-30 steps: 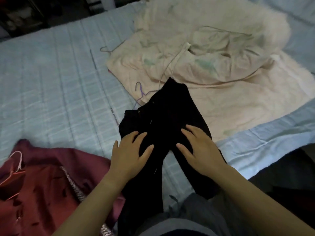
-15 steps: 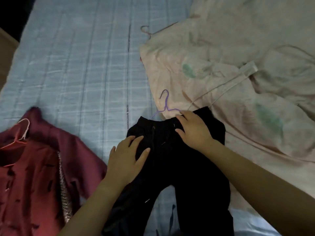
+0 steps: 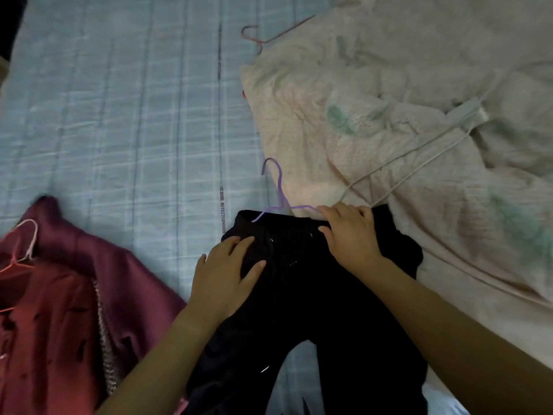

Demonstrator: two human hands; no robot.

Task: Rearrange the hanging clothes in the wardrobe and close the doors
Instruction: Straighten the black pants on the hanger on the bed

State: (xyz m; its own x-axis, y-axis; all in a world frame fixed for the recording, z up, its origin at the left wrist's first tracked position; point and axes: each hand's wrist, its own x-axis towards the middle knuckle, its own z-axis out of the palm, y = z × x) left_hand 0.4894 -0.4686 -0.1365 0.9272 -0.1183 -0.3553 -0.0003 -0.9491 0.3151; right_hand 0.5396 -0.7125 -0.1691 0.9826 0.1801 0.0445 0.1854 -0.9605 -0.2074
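Observation:
Black trousers lie on the bed with their waistband pointing away from me. A purple wire hanger sticks out of the waistband, its hook on the bedsheet. My left hand rests flat on the left side of the trousers, fingers spread. At the top right of the waistband, beside the hanger's wire arm, lies my right hand with its fingers straight. No wardrobe is in view.
A maroon garment on a pink hanger lies at the left. A pale pink blanket with a white cord and plug covers the right. Another pink hanger pokes out at the top. The light blue bedsheet lies beneath.
My right hand moved from the middle of the trousers up to the waistband near the purple hanger. My head leaned forward, bringing the bed closer. The left hand barely shifted.

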